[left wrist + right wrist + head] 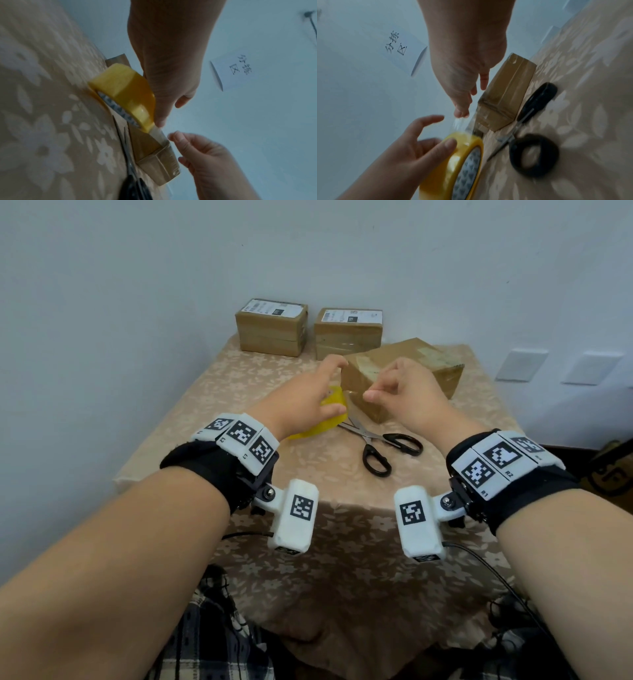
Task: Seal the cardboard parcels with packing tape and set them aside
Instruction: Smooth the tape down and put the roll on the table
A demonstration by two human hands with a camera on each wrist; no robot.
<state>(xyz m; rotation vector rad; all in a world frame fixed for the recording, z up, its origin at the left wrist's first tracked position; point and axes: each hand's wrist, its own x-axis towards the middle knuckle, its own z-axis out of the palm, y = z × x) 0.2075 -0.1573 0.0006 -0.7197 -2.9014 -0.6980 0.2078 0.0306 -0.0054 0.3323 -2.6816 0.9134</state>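
3 parcels point(404, 373) | 1 tape roll point(330, 414): left hand point(301, 402) grasping | 1 scissors point(380, 445) | right hand point(404, 395) pinching tape end

- Desk point(212, 392) under beige floral cloth, frame centre.
- White paper sign point(235, 73), handwritten, on wall.
- Wall plates point(520, 364), right edge.

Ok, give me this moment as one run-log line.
left hand: holds yellow tape roll | right hand: pinches clear tape end | parcel: beside roll | scissors: idle on table
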